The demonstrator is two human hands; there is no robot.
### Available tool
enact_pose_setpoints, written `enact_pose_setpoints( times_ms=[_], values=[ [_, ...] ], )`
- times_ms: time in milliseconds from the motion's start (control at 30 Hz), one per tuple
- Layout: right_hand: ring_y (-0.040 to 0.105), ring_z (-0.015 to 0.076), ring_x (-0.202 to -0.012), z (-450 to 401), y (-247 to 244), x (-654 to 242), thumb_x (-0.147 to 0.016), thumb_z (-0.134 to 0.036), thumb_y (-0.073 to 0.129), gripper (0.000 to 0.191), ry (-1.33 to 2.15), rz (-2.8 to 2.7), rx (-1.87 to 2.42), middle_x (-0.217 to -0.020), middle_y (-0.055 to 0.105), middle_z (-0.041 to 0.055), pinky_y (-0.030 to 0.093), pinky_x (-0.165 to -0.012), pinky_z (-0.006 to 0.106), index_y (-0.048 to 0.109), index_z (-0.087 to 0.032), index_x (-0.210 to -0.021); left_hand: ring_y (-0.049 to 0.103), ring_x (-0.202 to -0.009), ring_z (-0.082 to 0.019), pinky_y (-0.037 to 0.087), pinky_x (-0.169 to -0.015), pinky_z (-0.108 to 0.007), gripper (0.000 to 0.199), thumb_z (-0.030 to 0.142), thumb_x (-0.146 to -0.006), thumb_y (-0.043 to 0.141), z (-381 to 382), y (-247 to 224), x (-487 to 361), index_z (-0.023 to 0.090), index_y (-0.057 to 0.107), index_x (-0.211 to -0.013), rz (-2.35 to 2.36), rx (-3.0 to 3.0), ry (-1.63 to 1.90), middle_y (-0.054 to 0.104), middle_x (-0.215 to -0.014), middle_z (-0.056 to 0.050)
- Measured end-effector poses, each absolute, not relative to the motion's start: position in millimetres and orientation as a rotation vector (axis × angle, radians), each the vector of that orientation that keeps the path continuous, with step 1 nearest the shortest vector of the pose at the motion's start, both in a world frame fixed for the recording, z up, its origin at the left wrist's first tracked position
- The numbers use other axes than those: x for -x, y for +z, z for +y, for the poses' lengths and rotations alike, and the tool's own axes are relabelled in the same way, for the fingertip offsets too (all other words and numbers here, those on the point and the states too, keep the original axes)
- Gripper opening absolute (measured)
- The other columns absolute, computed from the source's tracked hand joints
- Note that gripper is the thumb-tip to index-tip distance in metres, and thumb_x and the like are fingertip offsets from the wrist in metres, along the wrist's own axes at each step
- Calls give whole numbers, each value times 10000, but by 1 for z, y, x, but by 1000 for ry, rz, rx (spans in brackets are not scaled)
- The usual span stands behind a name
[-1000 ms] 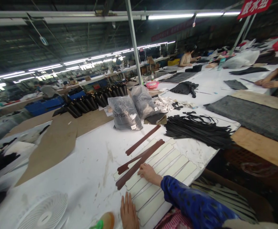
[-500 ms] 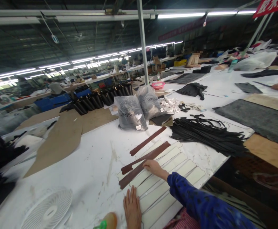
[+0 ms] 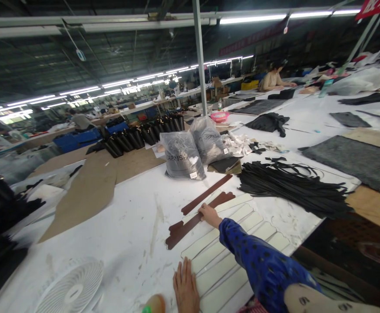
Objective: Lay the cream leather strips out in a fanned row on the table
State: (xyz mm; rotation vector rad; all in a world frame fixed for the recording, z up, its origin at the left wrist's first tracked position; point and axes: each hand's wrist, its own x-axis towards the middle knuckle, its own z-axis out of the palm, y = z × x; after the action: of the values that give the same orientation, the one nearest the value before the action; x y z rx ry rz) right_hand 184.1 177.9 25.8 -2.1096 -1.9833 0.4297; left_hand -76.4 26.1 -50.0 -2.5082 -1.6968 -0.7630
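My right hand (image 3: 210,215) has its fingers closed on the edge of a dark brown strip (image 3: 183,230) with wavy-cut ends. This strip lies largely over another brown strip (image 3: 176,226), whose ends show past it. Farther off, a third brown strip (image 3: 206,195) lies alone on the white table. My left hand (image 3: 186,284) rests flat, fingers stretched, at the near left end of a row of cream strips (image 3: 220,260). Those strips lie side by side under my right forearm, each with a dark outline.
A white fan (image 3: 74,291) is at lower left, beside a blurred bottle (image 3: 157,303). Black strips (image 3: 290,187) are heaped on the right. Two filled plastic bags (image 3: 181,156) stand behind, near a metal post (image 3: 200,56). A co-worker (image 3: 272,79) sits at the far table.
My right hand has shifted the brown strip away from the cream row, onto the neighbouring brown strip. My left hand stays flat in nearly the same place. The view has turned slightly.
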Motion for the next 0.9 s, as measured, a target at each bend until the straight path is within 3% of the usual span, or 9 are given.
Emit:
enact_pose_setpoints(
  times_ms=[100, 267, 533, 900],
  values=[
    [559, 188, -949, 177, 30, -183, -746, -191, 679, 337, 361, -1999, 2111, -1112, 537, 55, 411, -692, 257, 600, -248, -1068, 417, -1301, -229, 338, -1042, -446, 469, 143, -908, 355, 26, -50, 77, 238, 454, -1357, -1675, 2511, -748, 538, -1364, -32],
    [545, 186, -929, 155, 32, -187, -896, -206, 497, 154, 235, -2059, 2059, -1065, 568, 68, 378, -731, 275, 612, -230, -995, 405, -1309, -223, 336, -1044, -428, 469, 149, -912, 370, 25, -46, 79, 222, 431, -1371, -1626, 2529, -689, 507, -1393, -34],
    [522, 226, -899, 111, 24, -213, -927, -159, 397, 263, 155, -2131, 2071, -977, 608, 119, 341, -771, 341, 654, -206, -951, 445, -1273, -221, 358, -1038, -434, 422, 171, -926, 339, 23, -34, 76, 182, 507, -1313, -1657, 2507, -768, 521, -1378, -76],
    [513, 233, -934, 99, 21, -214, -914, -199, 441, 233, 151, -2133, 2070, -973, 617, 111, 345, -793, 359, 673, -192, -939, 466, -1259, -233, 344, -1037, -446, 461, 208, -925, 346, 27, -58, 79, 251, 428, -1377, -1673, 2504, -859, 558, -1343, -54]
  ],
)
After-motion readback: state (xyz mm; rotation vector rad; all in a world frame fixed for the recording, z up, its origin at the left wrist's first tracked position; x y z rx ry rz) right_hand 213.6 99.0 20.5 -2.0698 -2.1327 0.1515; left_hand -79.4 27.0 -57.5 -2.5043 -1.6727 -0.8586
